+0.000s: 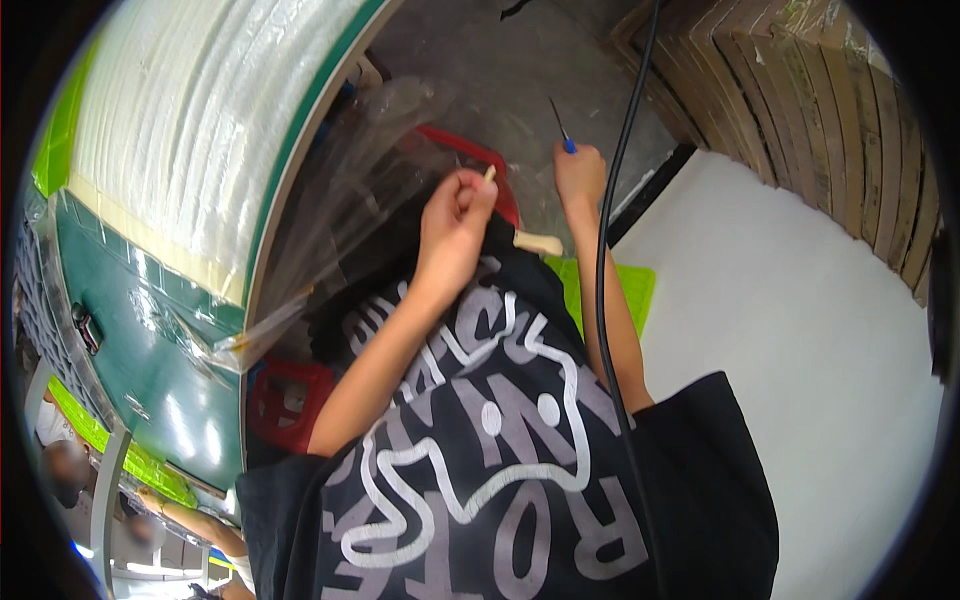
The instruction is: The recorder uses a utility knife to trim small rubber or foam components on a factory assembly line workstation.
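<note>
Over my lap, my left hand (455, 220) is closed in a pinch on a small beige piece (489, 174), whose tip sticks out past the thumb. Farther right, my right hand (580, 180) is closed round a thin-bladed tool with a blue handle (570, 146); its narrow dark blade points up and away, apart from the beige piece. The exact kind of tool is too small to tell. Between my arms, a larger cream-coloured piece (538, 243) lies on the dark cloth by my lap, with neither hand touching it.
A black cable (605, 220) hangs down across my right forearm. Stacked cardboard (800, 110) stands right, beside a white surface (800, 330). Left is a green table (170, 340) with white layered sheets (210, 110). Clear plastic film, red plastic (490, 155) and a lime-green tray (640, 290) are near.
</note>
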A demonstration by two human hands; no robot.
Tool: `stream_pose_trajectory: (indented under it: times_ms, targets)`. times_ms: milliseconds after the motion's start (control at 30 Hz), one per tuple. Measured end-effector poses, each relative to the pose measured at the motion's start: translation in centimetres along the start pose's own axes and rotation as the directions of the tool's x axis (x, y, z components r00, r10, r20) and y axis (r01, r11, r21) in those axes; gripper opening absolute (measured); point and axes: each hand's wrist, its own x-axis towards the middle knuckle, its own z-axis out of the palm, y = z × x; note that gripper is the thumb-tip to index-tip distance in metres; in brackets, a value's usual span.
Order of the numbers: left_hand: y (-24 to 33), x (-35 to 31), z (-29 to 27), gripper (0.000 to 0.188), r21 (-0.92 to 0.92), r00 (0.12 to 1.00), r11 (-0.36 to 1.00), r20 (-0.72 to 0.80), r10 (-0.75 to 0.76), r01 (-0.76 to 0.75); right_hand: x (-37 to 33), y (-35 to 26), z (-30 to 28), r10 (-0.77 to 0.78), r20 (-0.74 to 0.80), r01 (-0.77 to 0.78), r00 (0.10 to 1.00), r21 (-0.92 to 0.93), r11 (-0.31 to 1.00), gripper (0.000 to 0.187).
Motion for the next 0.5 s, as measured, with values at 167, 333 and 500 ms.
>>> stream_pose_trajectory:
  times_ms: [167,333,500]
  targets:
    - [0.2,0.6,-0.4,0.023,0.070,0.997,0.998,0.072,-0.005,0.000,-4.0,-4.2,-2.3,-0.237,0.110,0.197,0.965,0.293,0.936,0.031]
    - [0.0,0.6,-0.3,0.020,0.136,0.995,0.989,0.090,0.040,-0.052,-6.0,-4.5,-3.5,-0.442,0.047,0.388,0.896,0.400,0.830,0.029]
    - [0.2,0.7,-0.3,0.020,0.234,0.997,0.971,0.066,0.029,-0.043,-6.4,-4.3,-4.9,-0.443,0.115,0.379,0.889,0.356,0.854,0.025]
